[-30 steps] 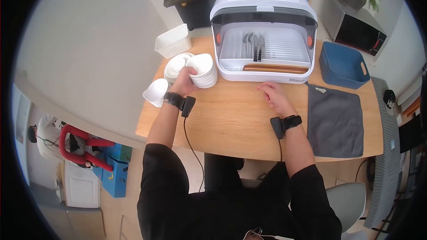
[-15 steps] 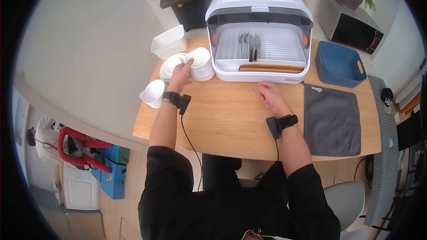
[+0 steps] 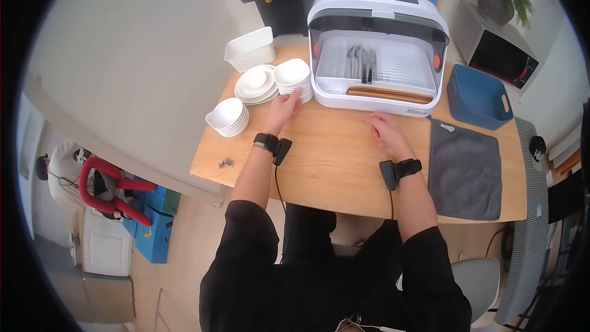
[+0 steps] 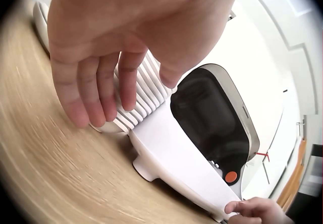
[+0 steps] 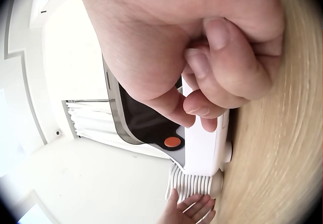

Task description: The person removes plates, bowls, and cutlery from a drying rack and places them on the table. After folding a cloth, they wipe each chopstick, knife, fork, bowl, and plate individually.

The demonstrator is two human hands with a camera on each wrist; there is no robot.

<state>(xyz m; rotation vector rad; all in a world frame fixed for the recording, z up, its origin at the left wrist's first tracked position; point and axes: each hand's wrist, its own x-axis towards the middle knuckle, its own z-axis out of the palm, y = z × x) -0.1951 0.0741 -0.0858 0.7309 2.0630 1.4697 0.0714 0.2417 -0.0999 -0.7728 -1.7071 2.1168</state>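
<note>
In the head view my left hand (image 3: pixel 284 110) is at the near side of a stack of white bowls (image 3: pixel 292 74). Its fingers extend loosely in front of the stacked rims (image 4: pixel 146 90) in the left wrist view, with the thumb apart from them. My right hand (image 3: pixel 388 135) hangs over the table before the white dish cabinet (image 3: pixel 378 103), its fingers loosely curled and holding nothing. Left of the bowls sit white plates (image 3: pixel 257 86) with a small dish on top, and nearer the table's left edge a second stack of white bowls (image 3: pixel 228 117).
The cabinet's lid is raised, showing knives and spoons (image 3: pixel 362 64) and brown chopsticks (image 3: pixel 388 94). A white basket (image 3: pixel 252 52) stands at the back left. To the right are a blue bin (image 3: pixel 479 95) and grey cloth (image 3: pixel 465 172). Small bits (image 3: pixel 226 163) lie front left.
My left hand has let go of the bowl stack's rim and moved down to its near side. The stack stands close beside the cabinet. My right hand stays much the same.
</note>
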